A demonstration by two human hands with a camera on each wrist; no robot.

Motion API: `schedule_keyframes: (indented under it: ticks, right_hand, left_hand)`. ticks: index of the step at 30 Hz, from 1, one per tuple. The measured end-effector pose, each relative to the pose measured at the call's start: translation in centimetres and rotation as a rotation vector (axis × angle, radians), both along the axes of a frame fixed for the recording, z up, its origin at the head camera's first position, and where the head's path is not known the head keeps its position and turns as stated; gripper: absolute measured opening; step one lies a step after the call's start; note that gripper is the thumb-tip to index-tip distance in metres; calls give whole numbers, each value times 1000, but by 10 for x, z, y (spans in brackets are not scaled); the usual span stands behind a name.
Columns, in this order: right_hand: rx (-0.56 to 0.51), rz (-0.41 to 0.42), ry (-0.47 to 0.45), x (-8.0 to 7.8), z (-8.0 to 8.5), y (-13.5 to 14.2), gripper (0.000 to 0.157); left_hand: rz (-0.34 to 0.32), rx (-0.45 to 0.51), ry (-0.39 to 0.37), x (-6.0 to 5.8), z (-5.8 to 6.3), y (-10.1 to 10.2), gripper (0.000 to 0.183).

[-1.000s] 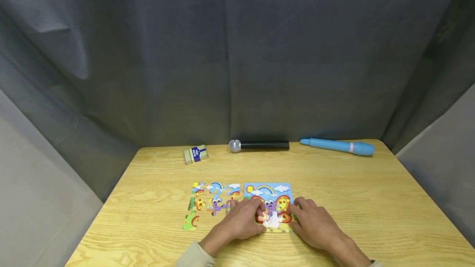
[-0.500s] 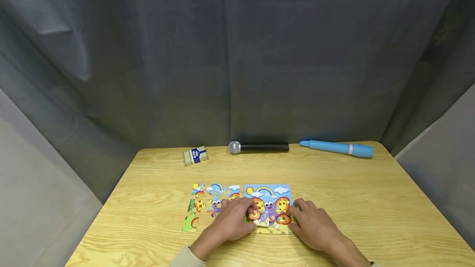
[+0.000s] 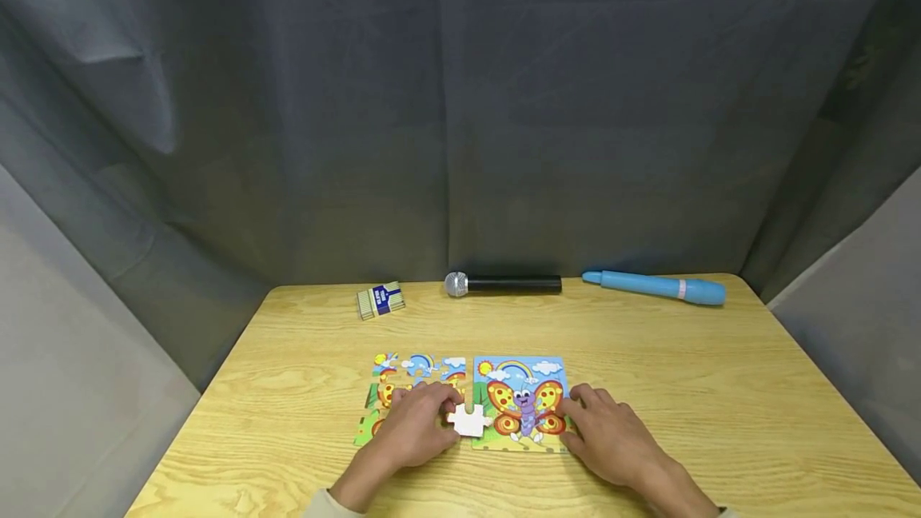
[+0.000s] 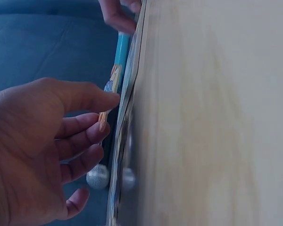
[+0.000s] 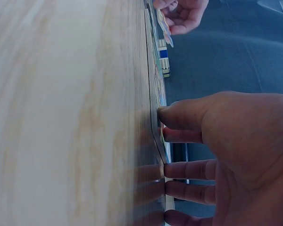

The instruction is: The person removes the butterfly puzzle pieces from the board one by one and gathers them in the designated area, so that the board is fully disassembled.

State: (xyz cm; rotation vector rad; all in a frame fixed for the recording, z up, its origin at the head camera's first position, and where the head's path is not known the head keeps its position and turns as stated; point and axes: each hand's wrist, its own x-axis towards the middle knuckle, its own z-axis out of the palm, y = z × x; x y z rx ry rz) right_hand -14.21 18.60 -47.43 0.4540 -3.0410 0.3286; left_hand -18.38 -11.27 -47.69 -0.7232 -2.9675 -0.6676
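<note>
Between thumb and fingers, my left hand (image 3: 417, 426) pinches a jigsaw puzzle piece (image 3: 469, 420), which looks white with glare in the head view. The left wrist view shows the piece (image 4: 114, 79) tilted on edge, close over the table. It overlaps the left edge of a butterfly picture board (image 3: 518, 370) in the head view. My right hand (image 3: 608, 434) rests at the board's right edge, thumb and fingertips touching there with fingers fairly straight. Left of the board lie other puzzle pieces (image 3: 420, 364), laid out in loose rows and partly hidden by my left hand.
Along the table's (image 3: 719, 390) back edge lie a small bundle of sticks with a blue label (image 3: 381, 300), a black microphone (image 3: 504, 284) and a thick blue pen-shaped thing (image 3: 651, 286). A dark curtain (image 3: 460, 102) hangs behind.
My left hand has moved left with the puzzle piece, from over the board to its left edge. The board's butterfly now shows uncovered. My right hand has stayed in place.
</note>
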Motion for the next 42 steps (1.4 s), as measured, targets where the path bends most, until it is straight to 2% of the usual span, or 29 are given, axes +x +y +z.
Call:
schedule_keyframes:
  ticks: [13,24,31,42]
  right_hand:
    - [7,-16,-13,0,0,1,24]
    - [-3,-4,14,0,-2,1,24]
    - [-4,14,57,1,-2,2,24]
    - [-2,5,18,-1,-4,1,22]
  left_hand:
    - [51,-13,19,1,-2,-41,36]
    - [74,-4,-67,6,-1,-63,36]
    - [95,-9,-49,9,-1,-70,38]
    - [106,-45,-95,10,1,-74,42]
